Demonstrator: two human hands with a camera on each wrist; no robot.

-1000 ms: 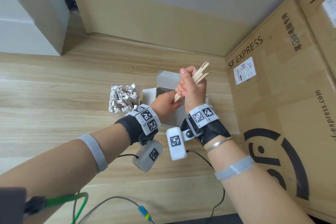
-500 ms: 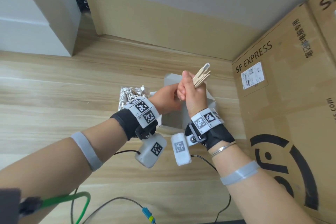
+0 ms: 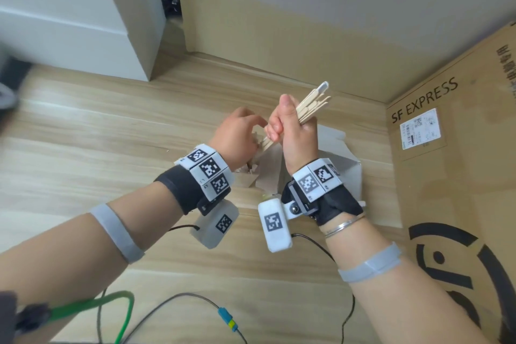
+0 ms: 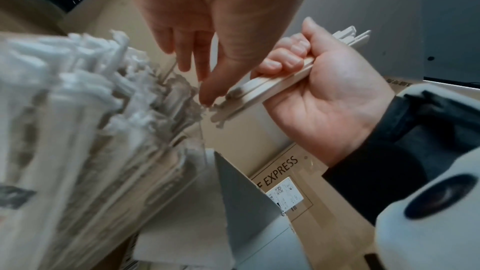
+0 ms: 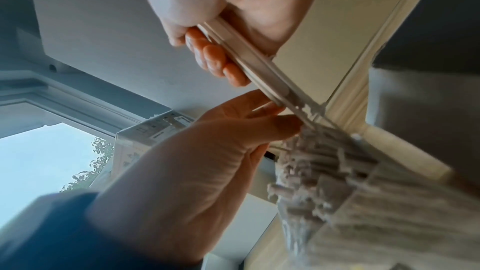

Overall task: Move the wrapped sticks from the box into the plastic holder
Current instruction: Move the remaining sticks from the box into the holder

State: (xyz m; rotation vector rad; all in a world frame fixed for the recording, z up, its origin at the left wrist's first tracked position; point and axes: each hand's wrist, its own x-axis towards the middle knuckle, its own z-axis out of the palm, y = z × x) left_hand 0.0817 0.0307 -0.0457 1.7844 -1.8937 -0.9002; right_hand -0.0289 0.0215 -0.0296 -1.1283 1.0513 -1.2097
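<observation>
My right hand (image 3: 282, 126) grips a bundle of wrapped wooden sticks (image 3: 310, 105), tilted up to the right. In the left wrist view the bundle (image 4: 272, 81) points its lower end down at the clear plastic holder (image 4: 91, 130), which is packed with wrapped sticks. My left hand (image 4: 197, 81) hangs over the holder with relaxed fingers, and its fingertips (image 5: 275, 116) touch the bundle's lower end. The white box (image 3: 343, 159) stands open behind my right wrist. In the head view my left hand (image 3: 251, 131) and wrist hide nearly all of the holder.
A big brown SF Express carton (image 3: 446, 176) walls off the right side. A white cabinet (image 3: 83, 22) stands at the back left. Cables (image 3: 178, 299) run across the wooden floor in front of me.
My left hand left the box and came up to the bundle's lower end. My right hand carried the bundle up and to the left, over the holder.
</observation>
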